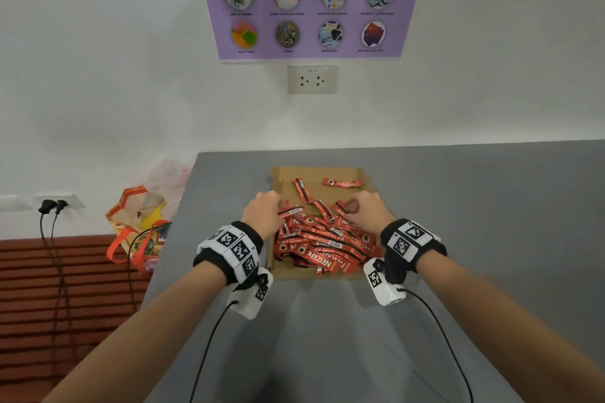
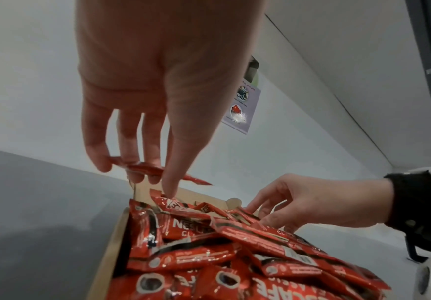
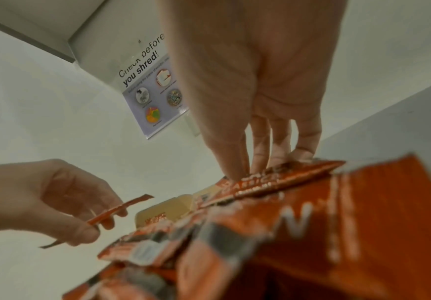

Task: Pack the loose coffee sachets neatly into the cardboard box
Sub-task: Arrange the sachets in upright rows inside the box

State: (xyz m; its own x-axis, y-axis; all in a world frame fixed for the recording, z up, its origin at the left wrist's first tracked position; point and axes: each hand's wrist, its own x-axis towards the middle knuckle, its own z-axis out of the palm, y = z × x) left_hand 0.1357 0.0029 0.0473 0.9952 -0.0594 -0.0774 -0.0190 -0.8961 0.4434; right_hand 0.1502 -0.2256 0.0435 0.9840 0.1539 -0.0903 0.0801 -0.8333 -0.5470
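Count: cardboard box (image 1: 327, 173) ×1. Coffee sachets (image 1: 322, 245): heaped and overlapping, too many to count exactly. Hands ×2: left hand (image 1: 262, 214), right hand (image 1: 368, 213). Desk (image 1: 458, 206) ×1.

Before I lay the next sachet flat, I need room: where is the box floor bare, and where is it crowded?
Bare cardboard box floor lies at the far end, between the two stray sachets and the far wall. The near half is crowded: the sachet pile fills it wall to wall, with the left hand and right hand over it.
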